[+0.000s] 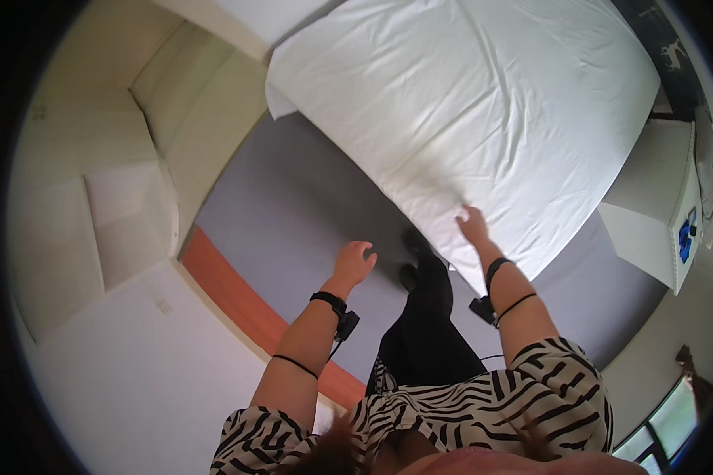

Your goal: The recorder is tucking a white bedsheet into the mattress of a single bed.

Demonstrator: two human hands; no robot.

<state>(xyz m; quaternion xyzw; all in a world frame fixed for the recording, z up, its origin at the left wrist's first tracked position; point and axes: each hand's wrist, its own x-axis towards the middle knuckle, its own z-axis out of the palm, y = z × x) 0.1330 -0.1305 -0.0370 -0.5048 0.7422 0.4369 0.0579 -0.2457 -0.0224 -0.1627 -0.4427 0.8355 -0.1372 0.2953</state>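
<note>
A bed with a wrinkled white sheet (428, 101) spreads out in front of me. The sheet hangs over the bed's near edge, and folds run across its middle. My right hand (472, 225) is over the near right part of the sheet with its fingers slightly bent and apart. Whether its fingertips touch the fabric I cannot tell. Over the grey floor (297, 196), to the left of the bed, my left hand (355, 264) hovers with curved fingers and holds nothing. Each wrist carries a black band with a small box on it.
A white bedside cabinet (636, 237) stands to the right of the bed, with a blue item (685, 240) on top. Pale built-in furniture (125, 219) lines the left side. An orange strip (232, 291) edges the floor. My legs (422, 332) are close to the bed.
</note>
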